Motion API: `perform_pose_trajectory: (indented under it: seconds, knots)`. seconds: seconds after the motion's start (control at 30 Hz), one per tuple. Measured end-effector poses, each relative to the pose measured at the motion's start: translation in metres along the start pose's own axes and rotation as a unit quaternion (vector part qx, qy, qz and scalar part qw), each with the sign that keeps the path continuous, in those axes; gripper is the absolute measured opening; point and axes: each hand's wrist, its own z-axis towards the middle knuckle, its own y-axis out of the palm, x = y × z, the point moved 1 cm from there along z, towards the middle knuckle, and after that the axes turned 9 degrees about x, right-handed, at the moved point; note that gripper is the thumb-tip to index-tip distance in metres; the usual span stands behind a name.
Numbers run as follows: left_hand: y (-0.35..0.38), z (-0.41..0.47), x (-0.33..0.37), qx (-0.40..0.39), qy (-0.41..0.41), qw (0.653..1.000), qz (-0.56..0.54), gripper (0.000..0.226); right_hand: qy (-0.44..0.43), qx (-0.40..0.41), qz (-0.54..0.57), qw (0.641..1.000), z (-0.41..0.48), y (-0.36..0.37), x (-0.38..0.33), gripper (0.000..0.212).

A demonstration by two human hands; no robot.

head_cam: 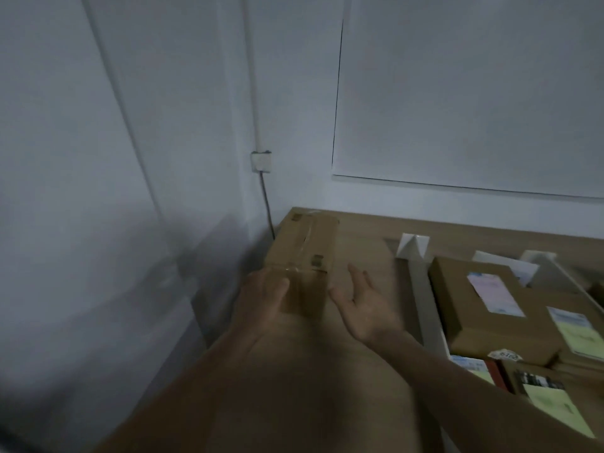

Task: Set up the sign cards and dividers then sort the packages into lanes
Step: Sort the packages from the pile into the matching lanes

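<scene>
A taped brown cardboard package (pixel 305 253) lies at the table's far left corner. My left hand (pixel 261 299) rests against its near left end, thumb laid over the front face. My right hand (pixel 362 305) hovers open, palm up, just right of the package and apart from it. A long white divider (pixel 425 308) runs toward me, with a folded white sign card (pixel 412 245) at its far end. Right of the divider lies a larger labelled package (pixel 490 308), with several smaller labelled packages (pixel 549 400) nearer me. A second sign card (pixel 539 266) stands further right.
The wooden table (pixel 369 230) meets the white wall at its left and far edges. A wall socket (pixel 260 161) with a cable hangs above the left corner. A white board (pixel 474 93) is mounted on the wall behind the table.
</scene>
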Motion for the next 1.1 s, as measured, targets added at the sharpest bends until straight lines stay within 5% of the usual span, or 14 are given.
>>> perform_pose_trajectory:
  seconds: [0.13, 0.3, 0.47, 0.63, 0.97, 1.1]
  knots:
    - [0.012, 0.059, -0.017, -0.012, 0.020, 0.999, -0.029, 0.023, 0.038, -0.014, 0.012, 0.999, 0.036, 0.036, -0.014, 0.076]
    - [0.027, 0.119, -0.037, -0.034, -0.032, 0.999, -0.024, 0.059, 0.093, -0.021, 0.071, 0.993, 0.082, 0.078, -0.029, 0.096]
    - [0.046, 0.157, -0.054, -0.059, -0.067, 0.995, -0.040, 0.066, 0.137, -0.021, 0.096, 0.986, 0.116, 0.109, -0.026, 0.105]
    - [0.066, 0.173, -0.064, -0.092, -0.086, 0.991, -0.050, 0.050, 0.154, -0.032, 0.121, 0.980, 0.121, 0.118, -0.024, 0.081]
    - [0.066, 0.141, -0.066, 0.025, -0.067, 0.992, -0.102, 0.016, 0.239, 0.033, 0.240, 0.940, 0.090, 0.111, -0.017, 0.072]
    - [0.055, 0.096, -0.054, 0.081, 0.015, 0.993, -0.084, 0.026, 0.300, 0.001, 0.271, 0.915, 0.049, 0.100, -0.021, 0.029]
